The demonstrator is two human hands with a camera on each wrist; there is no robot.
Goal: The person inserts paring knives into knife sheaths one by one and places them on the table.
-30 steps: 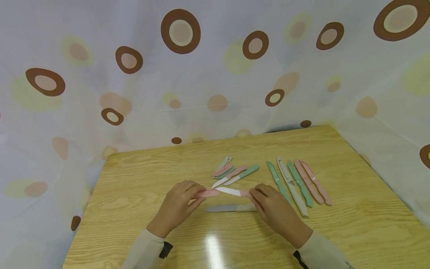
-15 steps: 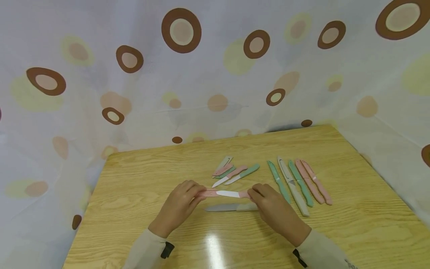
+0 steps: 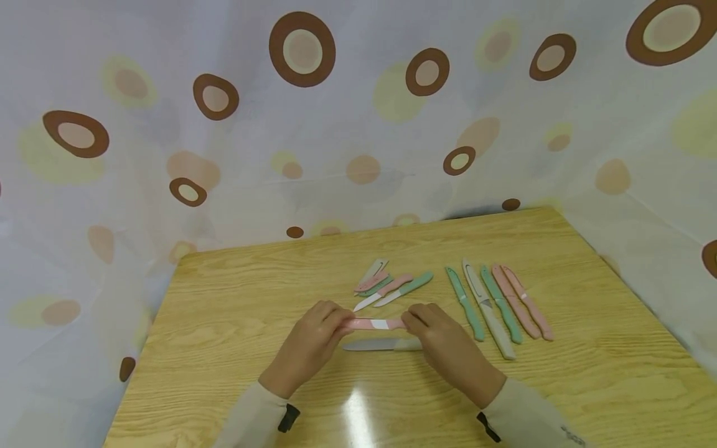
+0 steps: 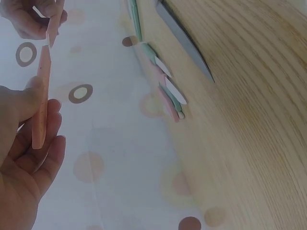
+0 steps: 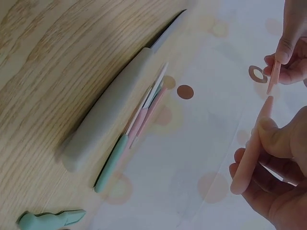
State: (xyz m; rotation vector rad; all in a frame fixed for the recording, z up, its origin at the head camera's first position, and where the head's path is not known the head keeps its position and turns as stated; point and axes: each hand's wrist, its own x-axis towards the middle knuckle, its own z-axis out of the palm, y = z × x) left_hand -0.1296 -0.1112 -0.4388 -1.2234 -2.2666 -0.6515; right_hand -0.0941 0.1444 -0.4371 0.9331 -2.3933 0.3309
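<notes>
My left hand (image 3: 310,345) pinches a pink knife sheath (image 4: 41,112) between thumb and fingers. Opposite it, my right hand (image 3: 450,351) grips the pink handle (image 5: 249,160) of a small knife with a white blade (image 3: 379,324). Sheath and handle lie in one line above the table, and only a short strip of blade shows between them; the rest is hidden in the sheath. Just below, a larger knife with a grey blade (image 3: 370,345) and an off-white handle (image 5: 112,108) lies on the wood, its handle end partly behind my right hand in the head view.
Beyond the hands lie an unsheathed pink knife (image 3: 395,285), an unsheathed green knife (image 3: 416,284) and a small pile of sheaths (image 3: 372,283). To the right, several sheathed knives (image 3: 500,305) stand in a row on the wooden table (image 3: 235,292). A patterned cloth (image 3: 336,124) hangs behind.
The hands have come closer together. The white blade, lying at the sheath's mouth and mostly exposed before, has slid into the pink sheath until only a short strip shows.
</notes>
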